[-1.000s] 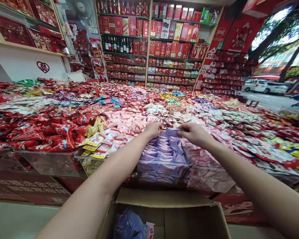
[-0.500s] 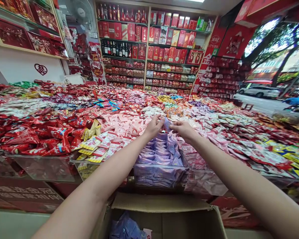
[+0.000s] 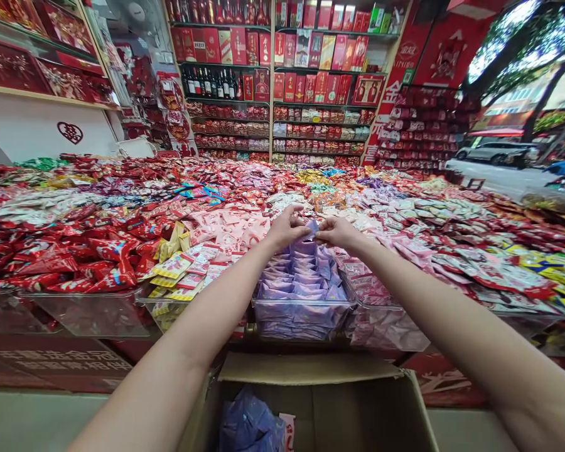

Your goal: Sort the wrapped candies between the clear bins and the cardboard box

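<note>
Both arms reach forward over a clear plastic bin (image 3: 301,307) packed with rows of purple sweet packets (image 3: 306,276). My left hand (image 3: 285,229) and my right hand (image 3: 336,231) meet at the far end of that bin. Each pinches a side of one purple packet (image 3: 312,230), held just above the rows. Fingers of both hands are closed on it.
An open cardboard box (image 3: 320,402) stands right below me with a purple bag (image 3: 249,427) inside. Red, yellow and pink sweets (image 3: 122,251) fill bins to the left, pink and yellow ones (image 3: 475,263) to the right. Shelves of red boxes and bottles (image 3: 282,81) line the back; a street shows far right.
Both hands have moved away from me along the purple bin and come closer together. The view has tilted slightly.
</note>
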Motion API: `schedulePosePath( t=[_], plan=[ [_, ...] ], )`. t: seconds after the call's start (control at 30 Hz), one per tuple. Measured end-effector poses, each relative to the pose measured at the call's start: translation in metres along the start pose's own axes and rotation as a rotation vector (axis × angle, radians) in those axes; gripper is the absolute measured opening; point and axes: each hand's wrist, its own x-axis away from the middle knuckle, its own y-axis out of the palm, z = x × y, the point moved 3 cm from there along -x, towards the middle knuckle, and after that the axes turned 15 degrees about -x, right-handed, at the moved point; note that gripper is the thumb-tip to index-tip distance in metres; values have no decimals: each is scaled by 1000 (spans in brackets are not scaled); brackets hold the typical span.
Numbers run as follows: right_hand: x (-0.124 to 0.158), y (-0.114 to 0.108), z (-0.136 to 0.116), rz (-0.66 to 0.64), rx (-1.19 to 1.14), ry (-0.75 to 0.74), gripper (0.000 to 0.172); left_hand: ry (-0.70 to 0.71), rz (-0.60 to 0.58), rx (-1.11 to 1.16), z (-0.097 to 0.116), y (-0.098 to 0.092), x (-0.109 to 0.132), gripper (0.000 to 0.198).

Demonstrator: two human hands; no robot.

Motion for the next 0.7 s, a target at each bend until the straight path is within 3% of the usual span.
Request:
schedulePosePath(
  t=[0.07,0.2,0.33,0.5,0.7],
  plan=[
    [0,5,4,-5,210,35,8,-28,-42,-94,-5,0,1,52],
    [-2,12,4,-21,563,-94,32,19,-160,-321,-9,5,5,52],
    [-6,15,4,-110,825,-82,19,72,-204,-581,-7,7,8,48],
    [-10,17,4,-174,938,-44,19,38,-189,-776,-5,4,6,19],
    [-10,21,-5,-243,1007,-39,20,-50,-188,-840,-7,5,6,17]
  ],
)
